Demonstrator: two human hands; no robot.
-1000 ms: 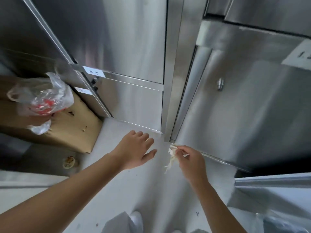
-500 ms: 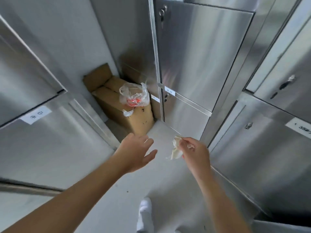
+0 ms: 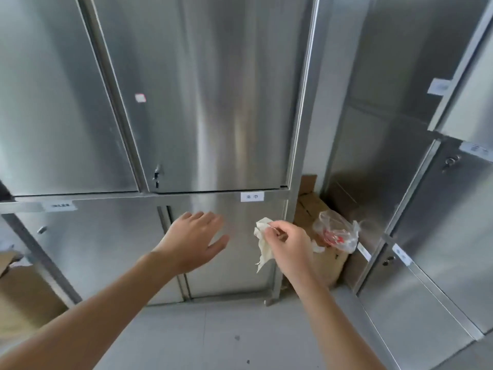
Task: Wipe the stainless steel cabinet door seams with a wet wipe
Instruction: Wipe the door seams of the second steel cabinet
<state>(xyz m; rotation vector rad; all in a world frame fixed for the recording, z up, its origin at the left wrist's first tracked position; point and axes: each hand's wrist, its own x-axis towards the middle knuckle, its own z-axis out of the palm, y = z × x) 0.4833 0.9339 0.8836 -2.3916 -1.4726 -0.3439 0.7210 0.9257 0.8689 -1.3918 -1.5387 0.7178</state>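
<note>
A tall stainless steel cabinet (image 3: 213, 102) fills the view ahead, with upper doors and lower doors split by a horizontal seam (image 3: 186, 194) and a vertical seam (image 3: 170, 236) between the lower doors. My right hand (image 3: 288, 247) pinches a crumpled white wet wipe (image 3: 262, 241), held in the air in front of the lower right door, apart from the metal. My left hand (image 3: 194, 239) hovers with fingers spread before the same door, holding nothing.
A cardboard box (image 3: 320, 236) with a clear plastic bag (image 3: 336, 231) on top sits in the corner to the right. More steel lockers (image 3: 426, 236) line the right side. Another cardboard box (image 3: 16, 295) shows at the lower left. Grey floor lies below.
The view has swung left and up from the corner floor to the front cabinet. Both hands have risen with it; the right keeps the wipe.
</note>
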